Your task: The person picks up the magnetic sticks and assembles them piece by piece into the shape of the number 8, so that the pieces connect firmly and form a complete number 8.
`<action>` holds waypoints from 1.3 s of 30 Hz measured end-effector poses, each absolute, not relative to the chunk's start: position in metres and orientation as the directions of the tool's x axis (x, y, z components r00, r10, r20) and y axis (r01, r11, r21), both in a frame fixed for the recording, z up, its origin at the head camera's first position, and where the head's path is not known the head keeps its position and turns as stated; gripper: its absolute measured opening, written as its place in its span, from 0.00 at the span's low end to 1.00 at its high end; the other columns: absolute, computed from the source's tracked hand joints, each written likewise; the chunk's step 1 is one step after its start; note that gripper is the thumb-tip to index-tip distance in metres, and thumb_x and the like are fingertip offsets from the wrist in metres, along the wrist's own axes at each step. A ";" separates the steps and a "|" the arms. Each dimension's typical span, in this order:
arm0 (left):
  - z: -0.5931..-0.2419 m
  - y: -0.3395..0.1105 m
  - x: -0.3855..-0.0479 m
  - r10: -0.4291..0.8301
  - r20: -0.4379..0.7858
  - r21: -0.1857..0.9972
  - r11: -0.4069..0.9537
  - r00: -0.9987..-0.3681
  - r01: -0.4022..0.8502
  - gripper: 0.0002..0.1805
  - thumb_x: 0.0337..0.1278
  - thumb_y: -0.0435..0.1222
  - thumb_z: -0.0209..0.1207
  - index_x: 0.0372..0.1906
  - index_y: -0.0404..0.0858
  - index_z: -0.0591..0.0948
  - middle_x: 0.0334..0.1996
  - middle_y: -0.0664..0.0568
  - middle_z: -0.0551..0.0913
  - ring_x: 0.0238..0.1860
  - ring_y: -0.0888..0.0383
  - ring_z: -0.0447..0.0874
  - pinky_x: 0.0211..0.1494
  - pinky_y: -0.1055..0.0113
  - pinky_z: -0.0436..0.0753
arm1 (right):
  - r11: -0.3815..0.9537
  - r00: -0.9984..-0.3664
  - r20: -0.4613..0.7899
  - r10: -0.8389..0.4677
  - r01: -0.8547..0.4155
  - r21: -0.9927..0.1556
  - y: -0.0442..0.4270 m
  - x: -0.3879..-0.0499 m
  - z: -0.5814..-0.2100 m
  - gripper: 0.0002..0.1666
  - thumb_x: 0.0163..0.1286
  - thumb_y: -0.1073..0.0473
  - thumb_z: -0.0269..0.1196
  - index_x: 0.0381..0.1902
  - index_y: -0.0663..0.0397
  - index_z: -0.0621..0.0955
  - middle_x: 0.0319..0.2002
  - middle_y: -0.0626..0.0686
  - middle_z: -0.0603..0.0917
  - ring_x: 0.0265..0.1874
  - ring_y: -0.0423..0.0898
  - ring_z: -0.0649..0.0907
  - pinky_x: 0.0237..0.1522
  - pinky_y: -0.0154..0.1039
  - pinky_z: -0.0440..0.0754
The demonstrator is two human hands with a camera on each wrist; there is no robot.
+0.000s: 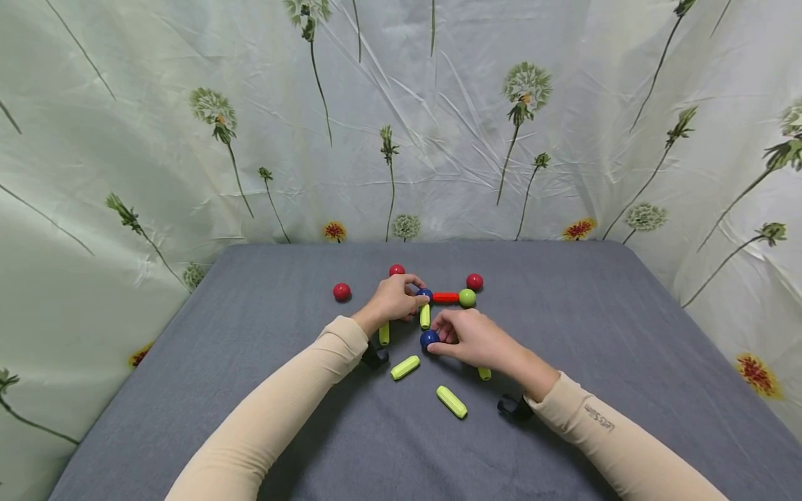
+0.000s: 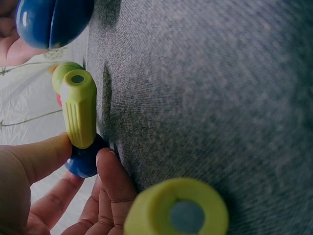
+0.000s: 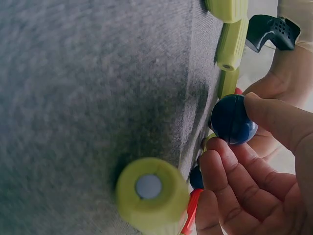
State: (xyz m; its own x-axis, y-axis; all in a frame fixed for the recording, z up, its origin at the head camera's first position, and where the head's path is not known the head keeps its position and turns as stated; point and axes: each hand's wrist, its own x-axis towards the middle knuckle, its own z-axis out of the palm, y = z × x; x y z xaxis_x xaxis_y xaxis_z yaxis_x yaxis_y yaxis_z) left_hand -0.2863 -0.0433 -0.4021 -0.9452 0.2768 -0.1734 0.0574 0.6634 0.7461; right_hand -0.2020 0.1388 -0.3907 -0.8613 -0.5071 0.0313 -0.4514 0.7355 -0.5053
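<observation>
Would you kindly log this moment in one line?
left grip: holds blue ball touching red rod, yellow rod | right grip: pinches second blue ball near yellow rod's free end | green ball: at red rod's far end

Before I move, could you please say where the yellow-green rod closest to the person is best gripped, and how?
I'd pinch the rod at its middle, across its two long sides, probably coming from above: it is long and narrow, lies flat on the grey cloth, and nothing touches its sides.
</observation>
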 end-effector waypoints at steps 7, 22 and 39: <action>-0.402 -0.044 -0.286 0.285 -0.173 0.749 0.660 -0.943 0.062 0.14 0.56 0.45 0.62 0.47 0.50 0.78 0.33 0.51 0.83 0.24 0.59 0.81 0.25 0.66 0.80 | 0.744 -0.862 0.032 -0.505 -0.454 -0.491 0.135 -0.203 -0.392 0.17 0.56 0.45 0.68 0.40 0.46 0.79 0.27 0.39 0.80 0.27 0.32 0.77 0.32 0.27 0.76; -0.403 -0.043 -0.286 0.271 -0.167 0.747 0.663 -0.948 0.058 0.13 0.56 0.45 0.62 0.46 0.51 0.79 0.33 0.52 0.83 0.25 0.59 0.81 0.24 0.66 0.80 | 0.738 -0.861 0.031 -0.508 -0.454 -0.500 0.134 -0.208 -0.394 0.17 0.55 0.46 0.69 0.39 0.46 0.78 0.27 0.40 0.80 0.27 0.32 0.78 0.32 0.27 0.77; -0.402 -0.044 -0.284 0.284 -0.144 0.742 0.665 -0.948 0.087 0.14 0.56 0.45 0.61 0.48 0.50 0.79 0.33 0.52 0.84 0.24 0.60 0.81 0.25 0.67 0.81 | 0.739 -0.862 0.016 -0.506 -0.443 -0.508 0.129 -0.212 -0.393 0.17 0.55 0.45 0.69 0.38 0.45 0.78 0.27 0.39 0.80 0.27 0.33 0.78 0.31 0.28 0.77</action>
